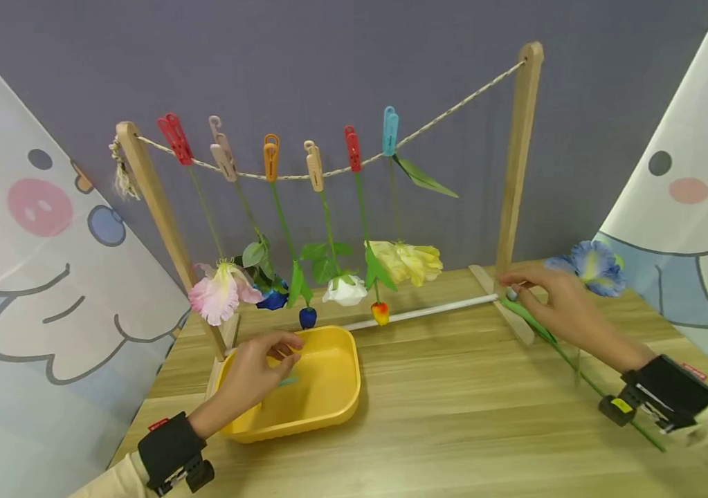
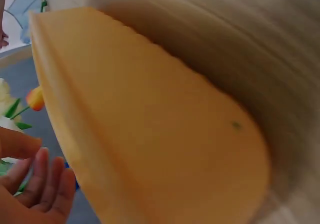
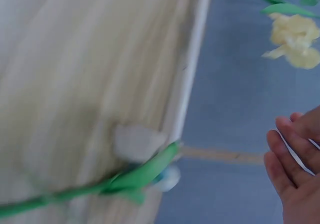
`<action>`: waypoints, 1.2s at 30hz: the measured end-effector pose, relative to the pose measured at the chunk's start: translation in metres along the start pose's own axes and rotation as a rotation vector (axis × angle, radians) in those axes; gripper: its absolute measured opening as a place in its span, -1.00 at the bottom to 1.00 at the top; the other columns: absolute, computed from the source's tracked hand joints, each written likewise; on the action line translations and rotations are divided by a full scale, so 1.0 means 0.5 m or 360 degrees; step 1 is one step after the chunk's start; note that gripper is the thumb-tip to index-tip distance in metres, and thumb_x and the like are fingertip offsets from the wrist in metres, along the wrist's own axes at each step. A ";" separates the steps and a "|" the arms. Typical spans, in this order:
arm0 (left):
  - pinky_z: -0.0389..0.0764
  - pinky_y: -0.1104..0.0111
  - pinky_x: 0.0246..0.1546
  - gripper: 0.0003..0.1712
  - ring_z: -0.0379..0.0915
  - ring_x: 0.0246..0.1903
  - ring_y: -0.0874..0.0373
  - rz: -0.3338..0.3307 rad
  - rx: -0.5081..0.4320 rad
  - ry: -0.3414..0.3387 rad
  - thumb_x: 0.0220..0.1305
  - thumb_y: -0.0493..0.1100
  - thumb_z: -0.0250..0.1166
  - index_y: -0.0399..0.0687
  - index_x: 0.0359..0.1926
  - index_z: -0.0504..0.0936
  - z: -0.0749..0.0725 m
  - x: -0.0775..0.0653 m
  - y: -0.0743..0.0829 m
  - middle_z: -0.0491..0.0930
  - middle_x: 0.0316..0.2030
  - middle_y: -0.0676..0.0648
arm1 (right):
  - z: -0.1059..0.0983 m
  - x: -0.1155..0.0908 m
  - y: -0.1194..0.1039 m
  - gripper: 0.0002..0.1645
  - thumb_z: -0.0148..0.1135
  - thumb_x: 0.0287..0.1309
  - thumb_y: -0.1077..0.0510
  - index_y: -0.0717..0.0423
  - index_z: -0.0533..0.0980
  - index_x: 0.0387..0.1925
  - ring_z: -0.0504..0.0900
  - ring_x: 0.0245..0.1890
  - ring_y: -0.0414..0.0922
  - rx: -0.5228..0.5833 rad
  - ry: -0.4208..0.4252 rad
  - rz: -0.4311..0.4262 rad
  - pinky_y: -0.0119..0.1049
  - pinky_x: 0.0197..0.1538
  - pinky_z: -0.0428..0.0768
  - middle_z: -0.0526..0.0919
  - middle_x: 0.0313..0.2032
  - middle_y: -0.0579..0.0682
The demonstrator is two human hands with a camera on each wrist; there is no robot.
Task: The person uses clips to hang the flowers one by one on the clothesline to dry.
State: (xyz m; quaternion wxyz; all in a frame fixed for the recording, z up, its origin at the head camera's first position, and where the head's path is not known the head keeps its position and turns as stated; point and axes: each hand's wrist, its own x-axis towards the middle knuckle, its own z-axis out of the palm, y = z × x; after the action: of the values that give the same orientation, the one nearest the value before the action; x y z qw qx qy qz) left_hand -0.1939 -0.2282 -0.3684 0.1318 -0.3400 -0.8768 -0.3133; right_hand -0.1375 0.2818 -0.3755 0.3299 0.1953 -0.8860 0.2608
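Observation:
Above the yellow basin (image 1: 354, 370) my left hand (image 1: 254, 366) has loosely bent fingers with nothing held between them. A small pale green item (image 1: 288, 381) lies in the basin, partly behind that hand. On the right, my right hand (image 1: 553, 304) is beside the wooden post, fingers loosely extended and empty. Under it a green-stemmed flower (image 1: 590, 384) lies across the table; its small pale bud (image 3: 167, 178) shows beyond the leaf in the right wrist view. A blue ruffled flower (image 1: 599, 268) appears just behind the right hand.
A rope (image 1: 447, 114) runs between two wooden posts (image 1: 518, 159). Several clothespins (image 1: 271, 158) on it hold flowers head down, among them a pink flower (image 1: 219, 294), a white rose (image 1: 345, 290) and a yellow flower (image 1: 406, 263). A white rod (image 1: 434, 309) joins the posts' feet.

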 end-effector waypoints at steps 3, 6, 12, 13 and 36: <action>0.73 0.19 -0.20 -0.69 0.68 -0.28 0.09 -0.0038 0.0106 -0.0067 0.13 -0.42 0.52 -0.17 -0.09 0.74 0.007 -0.011 -0.014 0.73 -0.19 -0.03 | -0.008 -0.033 0.027 -0.58 0.37 0.12 0.50 0.12 0.69 -0.01 0.66 -0.44 -0.16 -0.0087 -0.0070 -0.0034 -0.47 -0.49 0.41 0.78 -0.14 0.03; 0.72 0.16 -0.17 -0.66 0.67 -0.22 0.02 -0.0057 0.0210 -0.0145 0.11 -0.41 0.53 -0.19 -0.05 0.73 0.010 -0.019 -0.020 0.72 -0.14 -0.06 | -0.016 -0.067 0.056 -0.55 0.44 0.00 0.52 0.12 0.70 -0.06 0.67 -0.42 -0.13 -0.0186 -0.0116 -0.0065 -0.35 -0.47 0.51 0.78 -0.15 0.03; 0.71 0.11 -0.15 -0.52 0.68 -0.13 -0.08 -0.0266 0.0303 -0.0346 0.14 -0.20 0.58 -0.26 0.07 0.69 0.008 -0.028 -0.023 0.70 -0.01 -0.17 | -0.030 -0.122 0.114 -0.52 0.52 -0.20 0.57 0.19 0.71 -0.17 0.71 -0.23 0.10 -0.0341 -0.0188 -0.0129 -0.20 -0.33 0.66 0.76 -0.20 0.07; 0.71 0.10 -0.14 -0.47 0.68 -0.11 -0.09 -0.0295 0.0317 -0.0382 0.13 -0.16 0.59 -0.28 0.09 0.68 0.008 -0.030 -0.024 0.69 0.00 -0.19 | -0.032 -0.131 0.122 -0.51 0.52 -0.22 0.58 0.19 0.70 -0.18 0.70 -0.25 0.11 -0.0350 -0.0208 -0.0139 -0.21 -0.35 0.66 0.75 -0.22 0.07; 0.66 0.27 -0.26 -0.72 0.59 -0.29 0.07 -0.0157 0.0332 -0.0546 0.09 -0.26 0.60 -0.19 -0.20 0.70 0.009 -0.039 -0.034 0.64 -0.30 -0.03 | -0.055 -0.195 0.172 -0.37 0.63 -0.61 0.48 -0.21 0.66 -0.44 0.64 -0.36 -0.24 -0.0476 -0.0300 -0.0354 -0.57 -0.32 0.53 0.64 -0.34 -0.31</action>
State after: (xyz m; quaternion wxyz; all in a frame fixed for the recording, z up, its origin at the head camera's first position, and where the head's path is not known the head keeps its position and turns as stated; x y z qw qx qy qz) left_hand -0.1915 -0.2450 -0.3885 -0.0005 -0.3297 -0.9297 -0.1642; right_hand -0.1000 0.3828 -0.4536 0.2978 0.2642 -0.9148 0.0690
